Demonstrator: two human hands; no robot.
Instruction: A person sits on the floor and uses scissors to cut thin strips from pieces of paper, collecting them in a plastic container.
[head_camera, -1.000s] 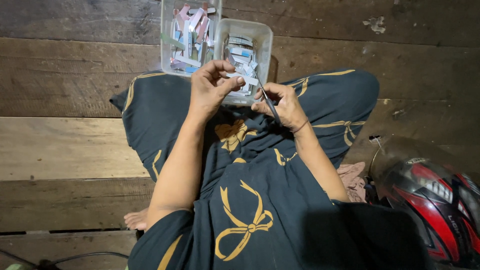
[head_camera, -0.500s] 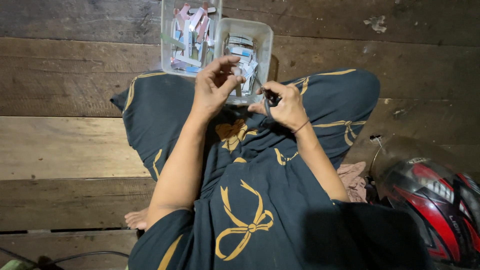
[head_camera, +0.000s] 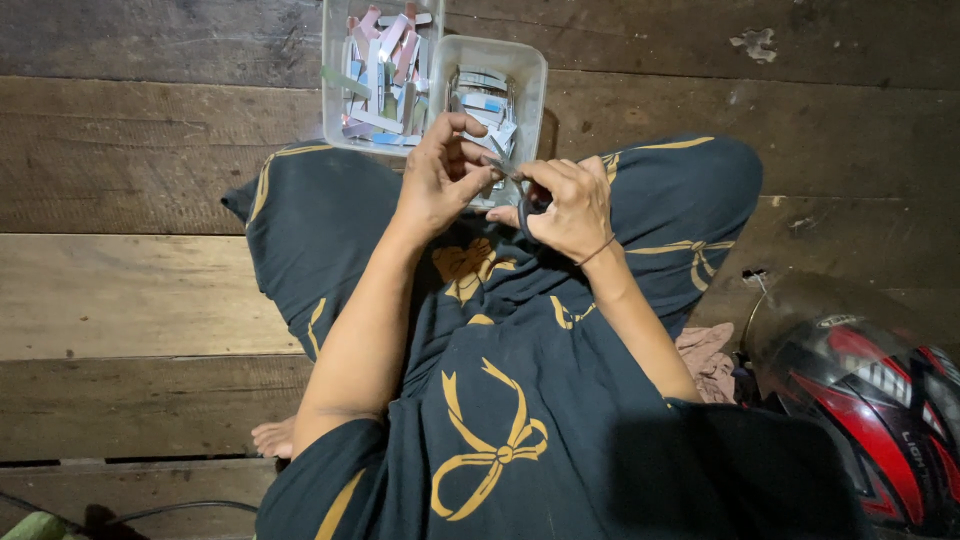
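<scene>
Two hands meet near the upper middle of the frame, above the lap of a person sitting cross-legged on a dark wooden plank floor (head_camera: 140, 290) in dark cloth printed with gold bows. At lower right lies a red and black helmet (head_camera: 860, 400), well apart from the work. At top centre stand two clear plastic containers side by side: the left container (head_camera: 335, 75) is packed with pink, white and blue paper strips, and the right container (head_camera: 530, 85) holds a looser heap of similar pieces, its near edge hidden behind the fingers. The right hand (head_camera: 570, 205) is clenched around the dark handles of small scissors (head_camera: 528, 200), while the left hand (head_camera: 440, 180) pinches a small strip of paper (head_camera: 497, 165) between thumb and fingertips, right at the blades and just over the right container. The left fingertips sit so close to the blades that a careless snip could nick them, and a loose pinch could let the strip drop into the lap rather than the container.
</scene>
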